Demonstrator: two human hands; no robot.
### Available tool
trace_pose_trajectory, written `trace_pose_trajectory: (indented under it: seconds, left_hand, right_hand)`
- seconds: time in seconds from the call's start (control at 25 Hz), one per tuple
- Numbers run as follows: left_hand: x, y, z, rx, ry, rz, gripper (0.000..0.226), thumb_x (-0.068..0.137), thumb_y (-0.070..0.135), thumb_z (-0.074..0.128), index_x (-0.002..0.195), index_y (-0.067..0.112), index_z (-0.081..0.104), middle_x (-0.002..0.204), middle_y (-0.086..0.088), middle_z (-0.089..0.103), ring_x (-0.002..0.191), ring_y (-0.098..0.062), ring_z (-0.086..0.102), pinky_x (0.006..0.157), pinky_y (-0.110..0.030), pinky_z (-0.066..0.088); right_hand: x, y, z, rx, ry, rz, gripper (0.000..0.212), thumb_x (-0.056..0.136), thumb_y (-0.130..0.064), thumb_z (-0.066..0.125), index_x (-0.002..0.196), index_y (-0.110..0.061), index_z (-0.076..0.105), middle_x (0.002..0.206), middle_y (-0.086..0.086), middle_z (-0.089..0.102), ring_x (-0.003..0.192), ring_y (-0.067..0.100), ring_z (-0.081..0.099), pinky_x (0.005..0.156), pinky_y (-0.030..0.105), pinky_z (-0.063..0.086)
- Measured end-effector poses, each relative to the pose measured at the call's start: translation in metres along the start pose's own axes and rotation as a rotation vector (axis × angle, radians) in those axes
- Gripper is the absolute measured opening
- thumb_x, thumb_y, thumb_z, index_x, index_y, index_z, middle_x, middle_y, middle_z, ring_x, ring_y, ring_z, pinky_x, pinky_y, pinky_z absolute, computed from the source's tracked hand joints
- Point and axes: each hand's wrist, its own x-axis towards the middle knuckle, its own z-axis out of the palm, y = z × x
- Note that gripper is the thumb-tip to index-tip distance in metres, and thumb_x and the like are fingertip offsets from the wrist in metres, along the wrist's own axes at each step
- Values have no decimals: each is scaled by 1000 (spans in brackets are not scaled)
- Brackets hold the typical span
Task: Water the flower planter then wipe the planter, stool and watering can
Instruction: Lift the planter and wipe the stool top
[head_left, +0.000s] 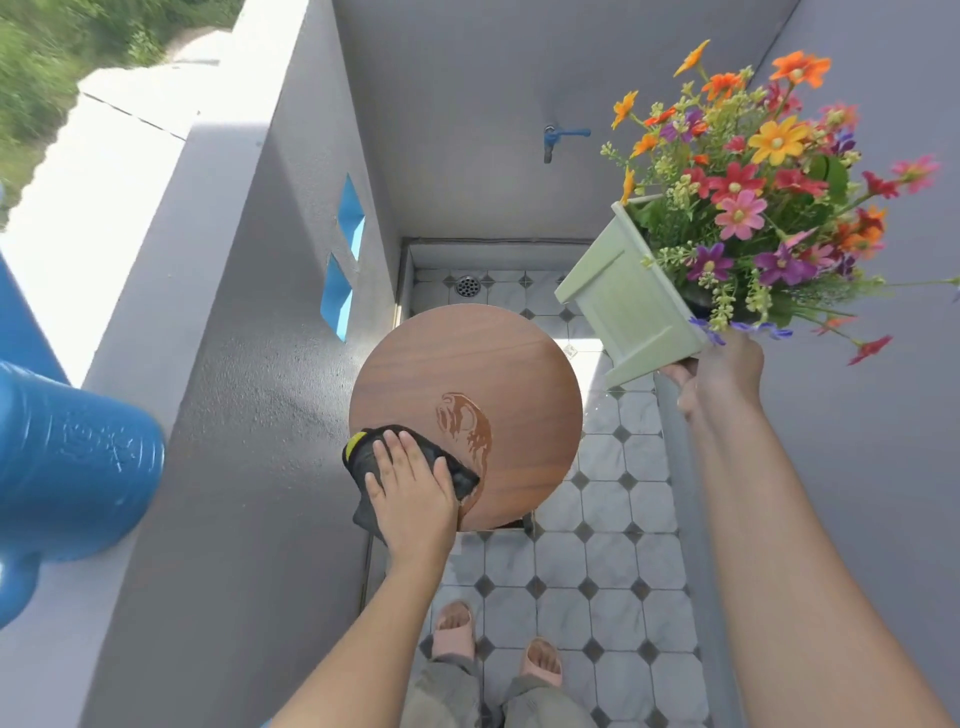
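Note:
A round wooden stool (467, 374) stands on the tiled floor, with a wet streak on its top. My left hand (413, 488) lies flat on a black cloth (382, 452) at the stool's near-left edge. My right hand (719, 371) holds a pale green wooden planter (626, 306) of colourful flowers (753, 192), lifted and tilted, above and to the right of the stool. A blue watering can (67, 462) rests on the ledge at the far left, partly out of frame.
Grey walls close in this narrow space on the left, back and right. A blue tap (558, 136) sticks out of the back wall above a floor drain (467, 286). My feet in sandals (496, 644) stand on the tiles (613, 571) below the stool.

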Motion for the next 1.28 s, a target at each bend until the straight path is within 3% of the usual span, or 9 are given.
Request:
trace_pose_trajectory:
  seconds: [0.24, 0.36, 0.48, 0.68, 0.84, 1.0, 1.04, 1.16, 1.28]
  left_hand:
    - [-47, 22, 19, -8, -68, 216, 72, 99, 47, 5, 133, -1, 46, 135, -19, 54, 129, -34, 45, 98, -52, 44]
    - [-56, 29, 38, 80, -10, 434, 74, 91, 56, 30, 141, 2, 27, 147, -15, 39, 135, -29, 27, 109, -45, 22]
    - [-55, 33, 47, 88, 34, 587, 86, 81, 13, 53, 148, 0, 1, 151, -16, 31, 133, -30, 34, 110, -47, 15]
    - [-51, 57, 40, -112, 11, 875, 73, 64, -7, 68, 131, 1, 39, 129, -14, 60, 117, -27, 59, 92, -38, 50]
    - [-36, 94, -6, -790, -250, 481, 46, 81, -4, 50, 125, 10, 56, 119, -2, 54, 108, -14, 53, 91, -22, 44]
    - [6, 86, -33, -1280, -534, 58, 42, 85, -2, 55, 121, 20, 54, 109, 0, 64, 102, -16, 62, 81, -27, 50]
    - [17, 77, -35, -1190, -512, 34, 43, 84, -2, 56, 121, 19, 52, 110, -5, 63, 105, -22, 60, 81, -28, 50]
    - [33, 55, -28, -444, -173, 94, 45, 80, 5, 50, 124, 14, 53, 131, -13, 49, 117, -33, 39, 91, -34, 37]
    - [10, 67, -17, -190, -160, 211, 60, 90, 35, 41, 147, 24, 26, 157, -13, 12, 141, -34, 11, 111, -50, 20]
  right_hand:
    - [6, 0, -16, 79, 49, 32, 30, 90, 1, 31, 70, -14, 48, 74, 6, 54, 75, 23, 56, 72, 41, 57]
    - [11, 1, -23, 69, 65, 30, 31, 91, 4, 31, 70, -13, 46, 75, 6, 54, 73, 22, 57, 66, 40, 57]
    - [11, -1, -26, 49, 76, 27, 31, 91, 5, 34, 69, -12, 48, 75, 6, 55, 77, 24, 59, 76, 43, 57]
    - [13, -5, -27, 127, 77, 39, 29, 92, -1, 31, 73, -12, 51, 75, 5, 56, 71, 21, 58, 68, 39, 57]
    - [12, -8, -29, 124, 73, 32, 30, 91, -1, 30, 73, -13, 51, 73, 5, 55, 69, 20, 57, 67, 38, 57]
    - [12, -11, -32, 124, 70, 24, 33, 92, 2, 30, 69, -13, 48, 73, 6, 55, 67, 19, 57, 74, 42, 56]
    - [13, -12, -33, 129, 66, 22, 33, 92, 3, 30, 70, -13, 48, 73, 5, 55, 66, 19, 57, 72, 41, 57]
    - [18, -13, -33, 117, 61, 26, 30, 90, 3, 32, 70, -12, 47, 72, 5, 53, 71, 21, 58, 71, 40, 57]
    - [23, -13, -31, 87, 81, 51, 27, 89, 3, 37, 68, -11, 48, 72, 6, 53, 82, 24, 56, 84, 45, 54]
